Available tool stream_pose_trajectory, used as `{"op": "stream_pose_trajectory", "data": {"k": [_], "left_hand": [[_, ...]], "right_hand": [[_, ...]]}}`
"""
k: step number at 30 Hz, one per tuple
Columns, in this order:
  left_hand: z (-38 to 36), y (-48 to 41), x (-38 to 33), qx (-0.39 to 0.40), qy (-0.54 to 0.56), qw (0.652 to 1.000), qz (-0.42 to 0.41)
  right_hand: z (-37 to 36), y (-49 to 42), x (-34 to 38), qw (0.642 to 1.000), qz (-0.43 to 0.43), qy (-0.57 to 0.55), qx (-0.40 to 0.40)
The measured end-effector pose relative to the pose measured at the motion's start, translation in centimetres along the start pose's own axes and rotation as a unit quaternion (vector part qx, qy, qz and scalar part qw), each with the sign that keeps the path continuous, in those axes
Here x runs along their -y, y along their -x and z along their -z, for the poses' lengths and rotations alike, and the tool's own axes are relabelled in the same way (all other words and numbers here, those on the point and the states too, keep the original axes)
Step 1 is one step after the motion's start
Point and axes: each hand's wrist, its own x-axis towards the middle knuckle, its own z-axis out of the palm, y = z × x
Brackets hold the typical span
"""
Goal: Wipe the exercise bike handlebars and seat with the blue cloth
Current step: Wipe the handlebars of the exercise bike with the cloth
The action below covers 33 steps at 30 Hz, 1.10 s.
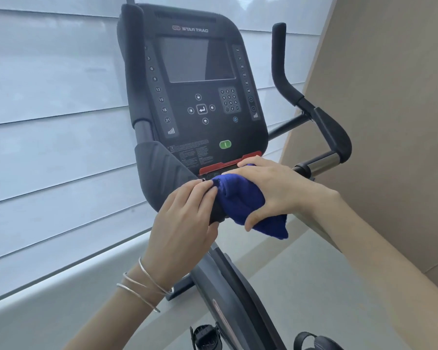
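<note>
Blinds point(48, 122) behind you; your right grip point(263, 190) clamped the blue cloth point(240, 198), soft and light by the look, against the handlebars point(333, 133) beneath the console point(200, 97), left grip point(185, 213) clasping them alongside. Its bunched middle looked the surest hold.

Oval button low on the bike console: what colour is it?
The oval button is green, shown best in the head view.

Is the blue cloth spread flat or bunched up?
Bunched: the right hand grips the cloth in a wad, one corner hanging below.
</note>
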Motion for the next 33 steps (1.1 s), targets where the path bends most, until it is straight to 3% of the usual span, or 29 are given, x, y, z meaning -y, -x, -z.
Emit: {"op": "stream_pose_trajectory", "data": {"k": [4,12,17,23,33], "left_hand": [[0.0,-0.1,-0.2,-0.004,-0.007,1.0,0.0],[0.3,-0.4,-0.9,0.014,-0.044,0.999,-0.008],[0.4,-0.2,-1.2,0.017,-0.031,0.999,0.004],[0.2,0.0,-0.8,0.0,-0.028,1.0,-0.013],[-1.0,-1.2,-0.3,0.024,-0.039,0.999,-0.024]], "right_hand": [[-0.5,-1.2,-0.1,0.998,0.022,0.056,-0.016],[-0.8,0.5,-3.0,0.998,-0.016,-0.008,-0.055],[-2.8,1.8,-1.1,0.986,0.02,0.093,-0.14],[-3.9,2.7,1.2,0.986,0.059,0.075,-0.138],[-2.5,3.4,-3.1,0.978,0.055,0.111,-0.17]]}}
